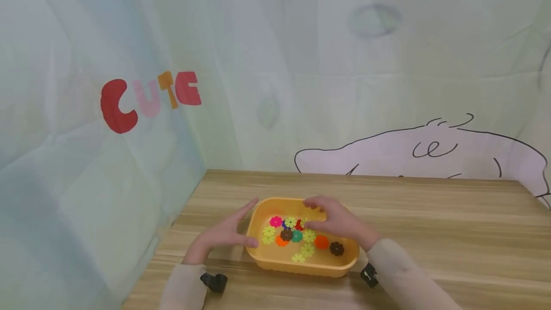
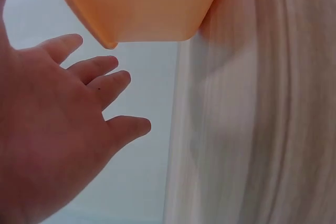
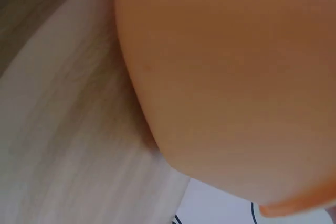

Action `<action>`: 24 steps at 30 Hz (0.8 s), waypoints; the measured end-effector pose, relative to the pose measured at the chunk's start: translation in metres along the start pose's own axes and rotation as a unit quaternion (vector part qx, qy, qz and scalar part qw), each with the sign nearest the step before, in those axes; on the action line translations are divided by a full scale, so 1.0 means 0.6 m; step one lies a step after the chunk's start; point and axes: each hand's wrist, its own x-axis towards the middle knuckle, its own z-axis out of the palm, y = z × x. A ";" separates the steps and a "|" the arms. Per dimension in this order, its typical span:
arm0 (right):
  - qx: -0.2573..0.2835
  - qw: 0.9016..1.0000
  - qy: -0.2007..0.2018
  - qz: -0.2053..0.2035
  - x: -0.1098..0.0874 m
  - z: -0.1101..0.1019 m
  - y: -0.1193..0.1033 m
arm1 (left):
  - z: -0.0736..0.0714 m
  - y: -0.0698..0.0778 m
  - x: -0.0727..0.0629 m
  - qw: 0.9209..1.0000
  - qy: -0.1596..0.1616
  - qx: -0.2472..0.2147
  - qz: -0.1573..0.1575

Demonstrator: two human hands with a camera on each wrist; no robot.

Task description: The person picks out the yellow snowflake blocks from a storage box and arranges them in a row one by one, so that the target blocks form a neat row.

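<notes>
A yellow-orange plastic basin (image 1: 301, 267) stands on the wooden table, holding several flower-shaped plastic discs, among them a pink disc (image 1: 276, 221), an orange disc (image 1: 321, 242) and a dark brown disc (image 1: 337, 249). Beside the basin's left end is my left hand (image 1: 221, 234), fingers spread and thumb at the rim; the left wrist view shows its palm bare. My right hand (image 1: 342, 220) reaches over the right part of the basin, thumb and fingers apart above the discs. In the right wrist view the basin's outer wall (image 3: 226, 77) hides that hand.
The wooden table (image 1: 452, 233) extends to the right of the basin. Pale cloth backdrops (image 1: 275, 61) rise behind and at the left, one with the letters CUTE (image 1: 118, 106). A black wrist camera (image 1: 214, 282) is strapped at the left sleeve, another camera (image 1: 369, 275) at the right.
</notes>
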 end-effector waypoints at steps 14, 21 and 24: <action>-0.007 0.998 -0.043 0.034 0.013 0.018 -0.001 | 0.010 0.001 0.000 1.000 -0.027 -0.006 -0.009; -0.032 0.998 -0.050 0.030 0.016 0.025 0.006 | 0.010 -0.005 -0.001 0.998 -0.051 -0.033 -0.015; -0.042 0.997 -0.056 0.030 0.018 0.029 0.013 | 0.009 -0.006 -0.002 0.997 -0.056 -0.044 -0.016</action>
